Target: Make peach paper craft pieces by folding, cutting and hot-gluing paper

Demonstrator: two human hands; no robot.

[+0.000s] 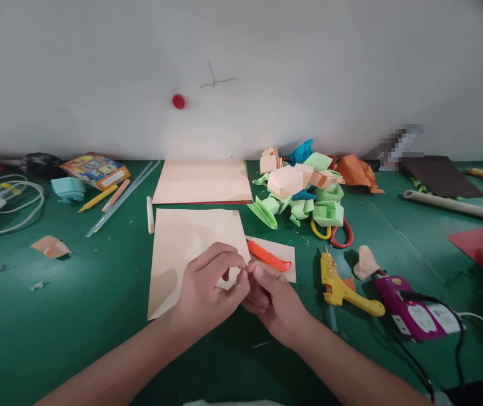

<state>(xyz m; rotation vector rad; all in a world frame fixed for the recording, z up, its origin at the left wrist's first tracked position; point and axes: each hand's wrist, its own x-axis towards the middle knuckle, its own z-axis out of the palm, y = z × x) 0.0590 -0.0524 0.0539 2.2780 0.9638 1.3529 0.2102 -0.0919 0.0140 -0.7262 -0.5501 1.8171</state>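
Observation:
A peach paper sheet [190, 242] lies on the green table [76, 316] right in front of me. My left hand [211, 290] and my right hand [275, 299] meet at the sheet's right edge, fingertips pinched together on the paper there. Just beyond my right hand, an orange cutter [267, 257] rests on a small peach paper piece [282, 249]. What lies under my palms is hidden.
A larger peach sheet [203, 180] lies behind. A pile of folded paper shapes [304, 192] and scissors [337, 234] sit at the right, then a yellow glue gun [343, 287] and a purple device [411, 313] with cables. A colourful box [95, 169], pencils and white cables [13, 203] lie at the left.

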